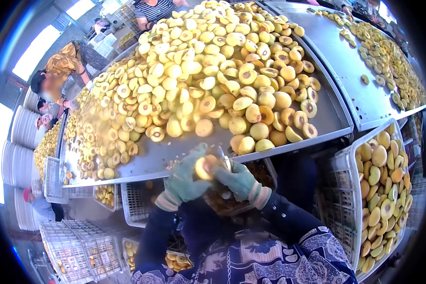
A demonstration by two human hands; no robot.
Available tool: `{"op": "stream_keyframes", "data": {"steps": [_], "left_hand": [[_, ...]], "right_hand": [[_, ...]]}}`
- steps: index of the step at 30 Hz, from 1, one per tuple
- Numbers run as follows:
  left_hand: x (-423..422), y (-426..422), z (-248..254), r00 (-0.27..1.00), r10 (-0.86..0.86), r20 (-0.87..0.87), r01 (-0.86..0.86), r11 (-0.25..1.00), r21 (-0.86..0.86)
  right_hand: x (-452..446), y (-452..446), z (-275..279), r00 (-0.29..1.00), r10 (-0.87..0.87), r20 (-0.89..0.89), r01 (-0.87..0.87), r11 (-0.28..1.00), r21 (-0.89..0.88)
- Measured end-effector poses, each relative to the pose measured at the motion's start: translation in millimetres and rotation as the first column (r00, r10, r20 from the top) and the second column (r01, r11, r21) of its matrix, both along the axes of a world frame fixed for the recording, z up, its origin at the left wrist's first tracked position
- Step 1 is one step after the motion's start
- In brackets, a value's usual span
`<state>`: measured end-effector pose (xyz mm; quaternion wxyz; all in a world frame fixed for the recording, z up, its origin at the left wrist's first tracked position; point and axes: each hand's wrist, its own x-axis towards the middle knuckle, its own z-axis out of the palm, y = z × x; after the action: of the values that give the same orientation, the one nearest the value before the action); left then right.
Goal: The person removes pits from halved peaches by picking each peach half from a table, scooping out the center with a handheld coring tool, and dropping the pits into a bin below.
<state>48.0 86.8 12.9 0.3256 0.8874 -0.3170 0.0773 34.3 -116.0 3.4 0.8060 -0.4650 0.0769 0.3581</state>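
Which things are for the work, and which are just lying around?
For the work:
left gloved hand, holding a fruit
right gloved hand, holding a metal tool
fruit heap
metal table underneath

Probably just around:
white stacks, far left
crates, lower left

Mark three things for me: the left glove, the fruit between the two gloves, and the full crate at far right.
Left glove (186, 180): head view, back of hand.
Fruit (205, 167): head view, visible middle.
Crate (340, 177): head view, side wall.
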Motion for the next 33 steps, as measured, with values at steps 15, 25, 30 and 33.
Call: {"op": "stream_keyframes", "data": {"steps": [15, 25, 30, 33], "left_hand": [[-42.6, -92.6, -20.0, 0.785, -0.156, -0.599, -0.538, 0.307, -0.785], [-50.8, -105.6, -19.2, 0.881, 0.165, -0.443, -0.44, 0.63, -0.64], [-52.8, -107.3, -10.8, 0.654, -0.113, -0.748, -0.677, 0.353, -0.646], [-51.6, -100.5, -18.0, 0.694, -0.061, -0.718, -0.609, 0.482, -0.63]], "right_hand": [[-38.4, -34.9, -17.8, 0.78, 0.226, 0.584, 0.111, 0.868, -0.485], [-47.3, -44.2, -12.7, 0.755, 0.239, 0.611, 0.087, 0.886, -0.455], [-47.8, -49.1, -31.5, 0.585, 0.396, 0.708, 0.163, 0.797, -0.581], [-47.5, -58.7, 11.6, 0.885, 0.307, 0.35, -0.163, 0.908, -0.385]]}}
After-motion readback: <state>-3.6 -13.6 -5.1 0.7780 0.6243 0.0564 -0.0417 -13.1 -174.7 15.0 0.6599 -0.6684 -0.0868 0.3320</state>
